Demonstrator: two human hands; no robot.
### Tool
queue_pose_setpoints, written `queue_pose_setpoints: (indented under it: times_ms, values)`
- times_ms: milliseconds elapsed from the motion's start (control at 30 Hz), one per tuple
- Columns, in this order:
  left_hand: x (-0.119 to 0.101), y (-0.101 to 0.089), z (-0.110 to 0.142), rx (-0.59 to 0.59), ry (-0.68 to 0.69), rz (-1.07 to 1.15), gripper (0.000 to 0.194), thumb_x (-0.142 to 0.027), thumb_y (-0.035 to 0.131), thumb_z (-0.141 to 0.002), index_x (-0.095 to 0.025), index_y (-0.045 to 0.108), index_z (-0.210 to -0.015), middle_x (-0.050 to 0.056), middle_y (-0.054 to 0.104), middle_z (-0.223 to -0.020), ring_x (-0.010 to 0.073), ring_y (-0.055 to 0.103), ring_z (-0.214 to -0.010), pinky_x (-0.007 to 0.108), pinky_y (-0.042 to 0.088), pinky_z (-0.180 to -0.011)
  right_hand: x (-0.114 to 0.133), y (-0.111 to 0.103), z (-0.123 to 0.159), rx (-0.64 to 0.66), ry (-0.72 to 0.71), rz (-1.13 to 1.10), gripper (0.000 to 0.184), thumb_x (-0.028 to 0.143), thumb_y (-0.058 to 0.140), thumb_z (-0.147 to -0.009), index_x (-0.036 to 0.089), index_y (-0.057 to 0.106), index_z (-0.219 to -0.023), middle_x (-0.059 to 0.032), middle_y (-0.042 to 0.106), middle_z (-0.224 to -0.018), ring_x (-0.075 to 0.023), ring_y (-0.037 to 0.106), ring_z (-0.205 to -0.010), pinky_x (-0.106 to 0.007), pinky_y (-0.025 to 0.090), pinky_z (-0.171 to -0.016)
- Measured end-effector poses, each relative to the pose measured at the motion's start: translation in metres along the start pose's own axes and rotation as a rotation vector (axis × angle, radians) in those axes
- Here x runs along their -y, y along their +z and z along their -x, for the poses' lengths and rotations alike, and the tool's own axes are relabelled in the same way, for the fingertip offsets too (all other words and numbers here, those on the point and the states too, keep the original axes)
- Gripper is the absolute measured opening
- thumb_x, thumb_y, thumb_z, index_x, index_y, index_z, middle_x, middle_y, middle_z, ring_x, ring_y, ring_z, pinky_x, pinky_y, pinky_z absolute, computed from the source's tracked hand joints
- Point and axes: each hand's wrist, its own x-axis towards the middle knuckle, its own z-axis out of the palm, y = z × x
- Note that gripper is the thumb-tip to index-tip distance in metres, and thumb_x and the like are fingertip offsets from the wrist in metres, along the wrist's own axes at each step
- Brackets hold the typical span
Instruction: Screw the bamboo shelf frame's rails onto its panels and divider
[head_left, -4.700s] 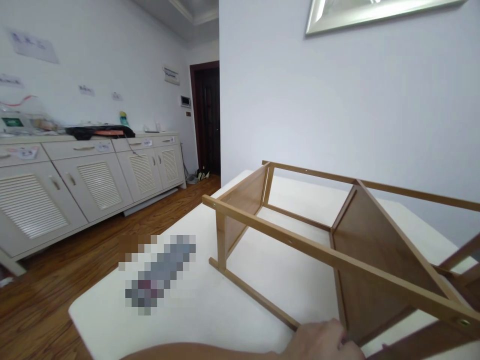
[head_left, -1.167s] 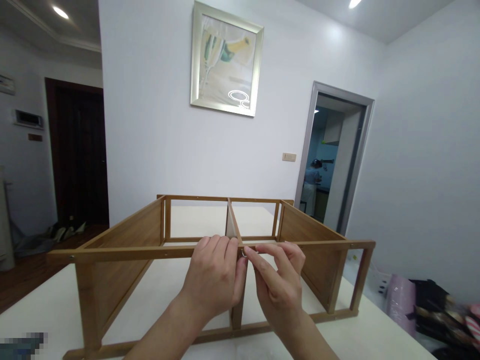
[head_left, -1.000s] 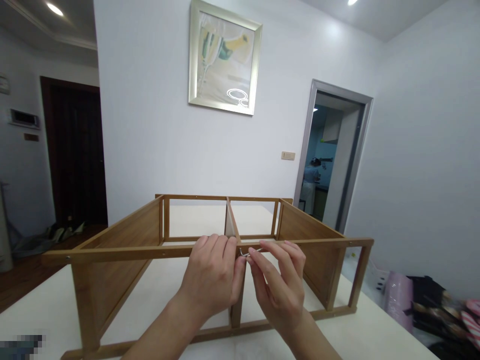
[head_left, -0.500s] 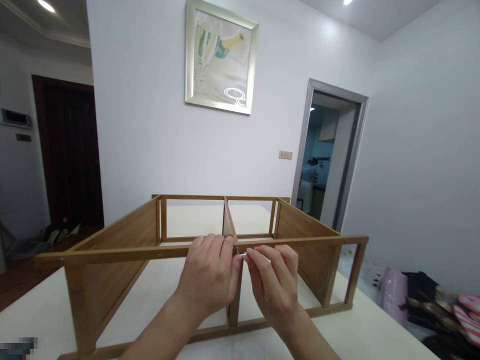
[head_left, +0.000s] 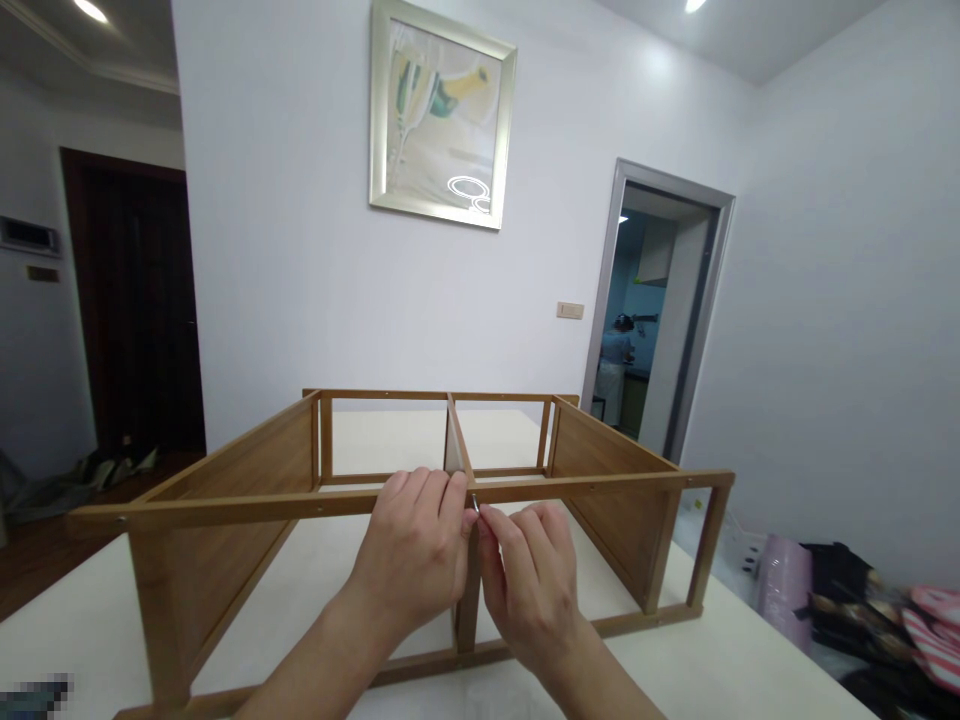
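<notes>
One wooden rack [head_left: 467, 625] lies on the white table [head_left: 675, 670]. The left hand [head_left: 412, 545] grips its near upper rail [head_left: 330, 504]; the right hand [head_left: 532, 580] pinches a small metal tool [head_left: 475, 504] at the rail's middle. Rack: probably stiff, fairly light; hold by the rails.
</notes>
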Motion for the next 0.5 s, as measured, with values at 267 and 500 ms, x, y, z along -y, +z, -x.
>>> queue_pose_setpoints:
  times_ms: [267,500]
  values:
    - [0.0003,-0.0048,-0.0027,0.005,0.006,0.018,0.018,-0.017,0.045,-0.088,-0.011,0.060,-0.098,0.011,0.063,-0.080,0.0260,0.055,-0.074,0.041,0.040,-0.067,0.0085,0.0041,0.0016,-0.032,0.124,-0.174,0.021,0.001,0.055,-0.088,0.015,0.059,-0.104,-0.0032,0.062,-0.073,-0.0141,0.050,-0.063,-0.030,0.042,-0.059]
    - [0.0001,-0.0050,-0.0025,0.004,-0.007,0.028,0.019,-0.016,0.043,-0.088,-0.012,0.059,-0.098,0.011,0.064,-0.080,0.0254,0.056,-0.073,0.041,0.042,-0.068,0.0111,0.0030,0.0014,-0.048,0.194,-0.245,0.023,0.003,0.057,-0.088,0.016,0.061,-0.106,-0.0037,0.068,-0.076,-0.0131,0.058,-0.063,-0.027,0.048,-0.059]
